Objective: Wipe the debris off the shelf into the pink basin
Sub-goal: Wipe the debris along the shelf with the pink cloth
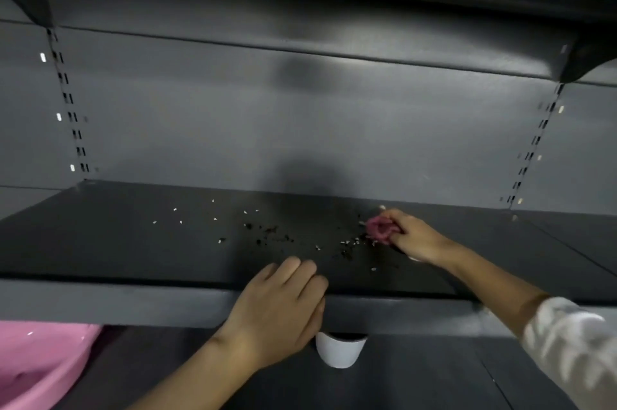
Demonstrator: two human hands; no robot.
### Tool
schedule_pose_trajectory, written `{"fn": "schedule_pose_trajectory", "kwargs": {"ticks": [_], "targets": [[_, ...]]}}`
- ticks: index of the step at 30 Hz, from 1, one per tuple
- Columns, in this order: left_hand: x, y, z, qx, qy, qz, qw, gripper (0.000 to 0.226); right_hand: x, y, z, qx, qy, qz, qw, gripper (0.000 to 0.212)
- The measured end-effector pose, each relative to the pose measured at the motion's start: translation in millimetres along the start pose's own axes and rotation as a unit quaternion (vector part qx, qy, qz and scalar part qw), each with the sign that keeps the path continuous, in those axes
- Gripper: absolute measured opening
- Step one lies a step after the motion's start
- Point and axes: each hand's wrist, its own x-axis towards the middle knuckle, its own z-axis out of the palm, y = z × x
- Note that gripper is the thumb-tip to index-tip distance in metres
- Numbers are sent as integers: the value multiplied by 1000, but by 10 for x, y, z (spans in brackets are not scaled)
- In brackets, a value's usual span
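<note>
On the right side of the dark shelf [133, 242], the right hand [414, 239] has its fingers curled tight around a bunched-up pink cloth [380, 231], pressing it down onto the surface right at the edge of the debris [277, 236]. The crumbs, dark bits mixed with pale flecks, are scattered from just beside the cloth leftward across the middle of the shelf, with a few strays further back toward the rear panel. The left hand [283, 306] sits on the shelf's front lip, fingers loosely bent over the edge and not holding anything that I can see. Right beside it, just below the lip, a small white cup [339, 351] pokes out; can't tell whether the hand touches it. The pink basin [36, 363] is way off at the bottom left, below the shelf's front edge, well apart from the mess. Plenty of bare shelf left of the crumbs, and some to the right of the cloth too.
</note>
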Motion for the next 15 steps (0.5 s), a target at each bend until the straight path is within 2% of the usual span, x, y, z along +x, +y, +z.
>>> {"fn": "schedule_pose_trajectory", "kwargs": {"ticks": [4,6,8,11,13,15], "targets": [[-75,-135,-47,-17,4,18,1000,27,-56,-439,291,48,1,-18,999,45],[-110,-202,-67,-24,15,22,999,26,-129,-594,311,97,3,2,995,44],[-149,-295,-88,-30,23,26,999,25,-219,-624,227,125,66,35,989,39],[-211,-428,-120,-29,23,38,999,27,-420,-421,30,18,189,146,971,31],[-225,-450,-133,-32,29,46,998,26,-600,-317,-31,-37,171,226,958,33],[-247,-487,-155,-43,33,48,997,25,-693,-374,38,-74,135,267,951,36]]}}
